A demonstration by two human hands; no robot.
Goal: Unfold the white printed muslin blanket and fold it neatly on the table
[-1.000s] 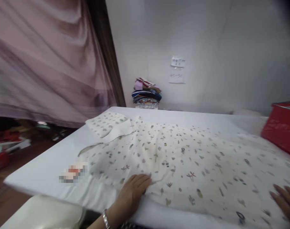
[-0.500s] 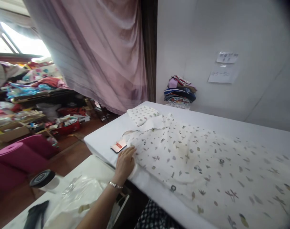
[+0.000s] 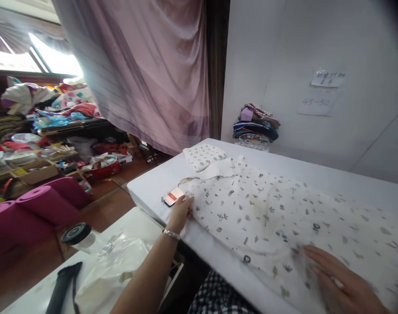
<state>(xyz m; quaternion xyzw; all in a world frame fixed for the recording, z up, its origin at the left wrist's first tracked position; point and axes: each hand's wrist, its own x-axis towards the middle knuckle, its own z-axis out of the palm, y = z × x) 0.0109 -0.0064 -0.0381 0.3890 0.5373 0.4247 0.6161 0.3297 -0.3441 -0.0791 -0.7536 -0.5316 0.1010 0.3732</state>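
A large white cloth (image 3: 238, 213) printed with small palm trees, leaves and rings lies spread over the white-covered table (image 3: 149, 183). My left hand (image 3: 182, 211), with a silver bracelet at the wrist, is at the cloth's near left corner, its fingers closed on the edge. Just beyond those fingers lies a phone (image 3: 175, 196) with a lit pink and red screen. My right hand (image 3: 346, 279), wearing a ring, is low over the cloth at the lower right. Motion blurs its fingers, so their hold on the fabric cannot be made out.
A folded piece of similar printed cloth (image 3: 204, 157) lies at the table's far left corner. Behind it rises a stack of folded fabrics (image 3: 256, 124) by the wall. At lower left, a side table (image 3: 130, 222) carries a jar (image 3: 79, 235), a plastic bag (image 3: 110, 266) and a black item (image 3: 63, 288).
My right hand has come into view over the cloth from the lower right. My left hand's fingers have curled in at the cloth's edge. The view has turned slightly left.
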